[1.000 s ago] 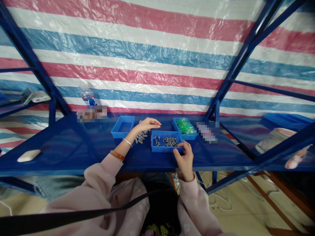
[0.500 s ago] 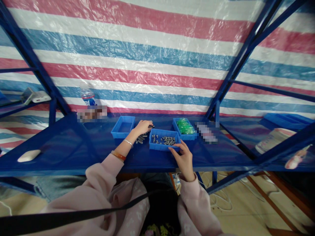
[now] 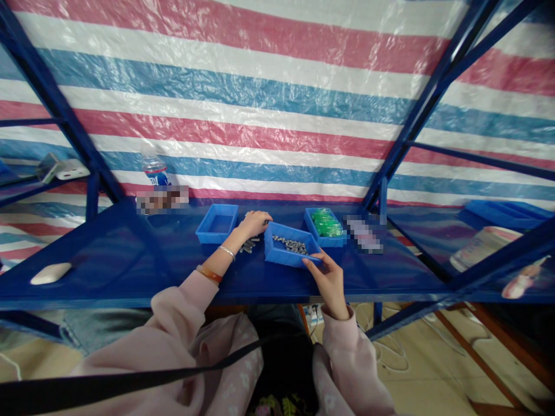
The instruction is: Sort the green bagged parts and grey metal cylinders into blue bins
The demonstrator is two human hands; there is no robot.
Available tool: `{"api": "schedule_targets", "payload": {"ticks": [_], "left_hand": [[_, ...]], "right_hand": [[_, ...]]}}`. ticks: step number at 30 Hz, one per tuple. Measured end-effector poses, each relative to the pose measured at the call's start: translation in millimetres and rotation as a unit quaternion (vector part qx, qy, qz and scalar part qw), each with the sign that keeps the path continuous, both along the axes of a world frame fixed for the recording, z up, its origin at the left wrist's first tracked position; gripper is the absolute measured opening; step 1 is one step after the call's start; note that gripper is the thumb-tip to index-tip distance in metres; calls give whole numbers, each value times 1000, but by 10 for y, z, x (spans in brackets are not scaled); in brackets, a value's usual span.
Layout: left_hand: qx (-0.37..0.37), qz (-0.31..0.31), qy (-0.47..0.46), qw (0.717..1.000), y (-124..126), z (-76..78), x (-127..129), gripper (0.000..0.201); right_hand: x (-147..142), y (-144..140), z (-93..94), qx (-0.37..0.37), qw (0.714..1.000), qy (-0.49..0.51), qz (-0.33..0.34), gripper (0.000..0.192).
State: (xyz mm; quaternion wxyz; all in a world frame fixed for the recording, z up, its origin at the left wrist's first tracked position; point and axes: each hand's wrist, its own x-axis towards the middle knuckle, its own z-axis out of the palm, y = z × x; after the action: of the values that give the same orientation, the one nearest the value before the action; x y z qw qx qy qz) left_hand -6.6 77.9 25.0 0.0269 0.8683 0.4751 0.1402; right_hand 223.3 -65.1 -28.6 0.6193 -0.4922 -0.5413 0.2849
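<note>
Near the middle of the frame, your right hand [image 3: 330, 278] is pinching the near corner of the blue tray [image 3: 289, 252], tipping its little metal screws [image 3: 291, 245]. They look heavy and loose. Your left hand [image 3: 256, 221] is curling over the screw pile [image 3: 248, 244]; I cannot tell if it holds any.

- The left hand [image 3: 255, 222] lies over part of the loose grey parts [image 3: 248, 245] on the shelf [image 3: 108, 254], so its fingertips cannot be seen, nor whether it grips one.
- The small metal pieces [image 3: 291, 245] in the tilted blue bin [image 3: 286, 248] are too small to identify (screws or pins, perhaps).
- The right hand [image 3: 330, 280] hides the bin's near corner.
- Two patches are pixelated: one beside the bottle [image 3: 155, 171], one right of the green-filled bin [image 3: 324, 225].
- The bottle's label is unreadable.
- A pale container [image 3: 481, 245] at right sits half behind a blue strut.
</note>
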Motion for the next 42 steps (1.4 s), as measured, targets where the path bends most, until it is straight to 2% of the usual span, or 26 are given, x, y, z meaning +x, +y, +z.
{"api": "schedule_targets", "payload": {"ticks": [7,15,20,26,36,42], "left_hand": [[1,-17,5,1000,-16,-22,36,14],[11,-24,20,999,-13,-7,61,22],[20,-26,7,999,-12,-75,68,26],[-5,-53,7,999,41,-168,41,27],[-23,-53,-55,997,63,-160,78,23],[-29,-39,-129,990,78,-147,89,24]], "right_hand": [[20,5,5,1,1000,1,-1,28],[9,10,-13,8,1000,3,-4,28],[-19,-1,0,16,1000,-11,-16,27],[-39,-8,-16,10,1000,-7,-7,28],[-59,-8,-36,28,997,-65,-30,23],[-58,-7,-60,31,995,-86,-43,22]]}}
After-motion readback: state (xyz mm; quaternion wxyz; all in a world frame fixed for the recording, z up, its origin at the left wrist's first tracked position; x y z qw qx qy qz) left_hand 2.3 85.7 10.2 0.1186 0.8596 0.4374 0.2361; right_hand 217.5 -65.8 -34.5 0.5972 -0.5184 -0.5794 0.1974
